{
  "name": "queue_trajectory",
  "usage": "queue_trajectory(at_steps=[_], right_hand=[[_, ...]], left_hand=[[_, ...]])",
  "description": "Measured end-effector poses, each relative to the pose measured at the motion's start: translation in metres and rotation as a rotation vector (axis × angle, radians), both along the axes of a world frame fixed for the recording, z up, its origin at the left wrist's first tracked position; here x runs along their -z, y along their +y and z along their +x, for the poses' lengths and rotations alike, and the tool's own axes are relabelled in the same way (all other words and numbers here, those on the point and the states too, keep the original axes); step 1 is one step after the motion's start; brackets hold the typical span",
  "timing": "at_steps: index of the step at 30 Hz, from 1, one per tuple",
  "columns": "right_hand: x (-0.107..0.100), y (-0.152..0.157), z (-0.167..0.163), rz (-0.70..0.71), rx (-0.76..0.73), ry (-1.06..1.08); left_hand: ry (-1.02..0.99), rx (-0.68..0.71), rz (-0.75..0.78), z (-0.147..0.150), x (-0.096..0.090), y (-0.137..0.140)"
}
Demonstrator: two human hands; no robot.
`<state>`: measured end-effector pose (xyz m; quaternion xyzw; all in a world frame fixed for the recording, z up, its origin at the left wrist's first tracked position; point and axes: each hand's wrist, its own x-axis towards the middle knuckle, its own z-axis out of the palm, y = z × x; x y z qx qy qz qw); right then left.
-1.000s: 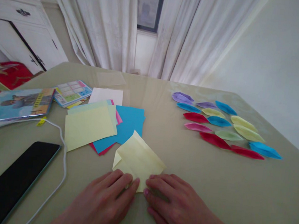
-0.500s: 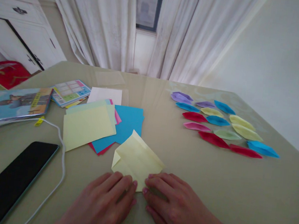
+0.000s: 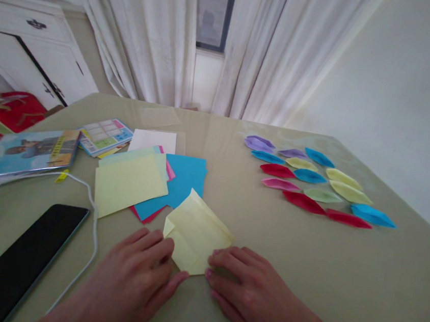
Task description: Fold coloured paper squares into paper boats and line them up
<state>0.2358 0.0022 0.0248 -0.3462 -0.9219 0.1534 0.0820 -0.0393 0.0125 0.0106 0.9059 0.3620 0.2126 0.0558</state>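
A pale yellow sheet of origami paper (image 3: 198, 231) lies in front of me, partly folded, with a small flap turned over at its left corner. My left hand (image 3: 142, 271) is at its lower left edge, fingers curled and the thumb tip touching the bottom edge. At the lower right edge, my right hand (image 3: 246, 287) grips the paper between bent fingers and thumb. Several folded paper pieces (image 3: 306, 202) in red, blue, yellow, green, pink and purple sit in rows to the right.
Loose yellow sheets (image 3: 131, 185) and blue sheets (image 3: 186, 178) overlap at the left of the folded paper. A black phone (image 3: 28, 259), a white cable (image 3: 94, 235) and a picture book (image 3: 27, 154) are farther left. Curtains (image 3: 166, 38) hang behind the table (image 3: 303, 273).
My left hand has slid left along the paper, away from the right hand, which keeps its place at the lower right edge. The view has shifted slightly.
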Motion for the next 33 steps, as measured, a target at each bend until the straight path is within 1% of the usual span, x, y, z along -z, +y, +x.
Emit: queue_trajectory(at_steps=[2, 5, 7, 11, 13, 15, 18, 20, 22, 23, 26, 28, 29, 31, 33], right_hand=[[0.000, 0.001, 0.001, 0.005, -0.011, 0.005], [0.005, 0.001, -0.001, 0.054, -0.023, 0.021], [0.010, 0.000, -0.004, 0.114, -0.028, 0.027], [0.017, -0.006, -0.010, 0.296, -0.078, 0.086], [0.011, -0.006, -0.009, 0.350, -0.091, 0.132], [0.001, -0.003, -0.004, 0.353, -0.083, 0.165], [-0.013, 0.006, 0.008, 0.304, -0.093, 0.195], [-0.016, 0.011, 0.013, 0.216, -0.126, 0.173], [-0.012, 0.015, 0.013, 0.142, -0.144, 0.142], [-0.008, 0.015, 0.012, 0.132, -0.132, 0.142], [0.009, 0.013, 0.006, 0.189, -0.044, 0.195], [0.018, 0.011, 0.002, 0.222, -0.002, 0.216], [0.022, 0.010, 0.002, 0.231, 0.012, 0.222], [0.025, 0.009, 0.001, 0.229, 0.028, 0.224], [0.023, 0.009, 0.002, 0.205, 0.037, 0.221]], left_hand=[[-0.075, -0.055, 0.007, -0.005, 0.001, 0.007], [-0.121, -0.191, 0.040, -0.003, 0.010, 0.012], [-0.082, -0.249, 0.043, 0.003, 0.018, 0.010], [0.038, -0.262, -0.010, 0.011, 0.031, 0.004], [0.042, -0.234, -0.048, 0.008, 0.031, 0.005], [0.027, -0.172, -0.103, 0.001, 0.029, 0.009], [0.025, -0.042, -0.198, -0.012, 0.023, 0.015], [0.018, 0.004, -0.233, -0.017, 0.020, 0.018], [0.009, 0.023, -0.241, -0.016, 0.019, 0.019], [0.006, 0.028, -0.234, -0.015, 0.019, 0.020], [-0.037, 0.003, -0.144, -0.008, 0.020, 0.021], [-0.100, -0.024, -0.079, -0.005, 0.018, 0.020], [-0.131, -0.016, -0.066, -0.003, 0.016, 0.019], [-0.160, 0.055, -0.087, 0.000, 0.010, 0.015], [-0.129, 0.158, -0.121, 0.004, 0.006, 0.010]])
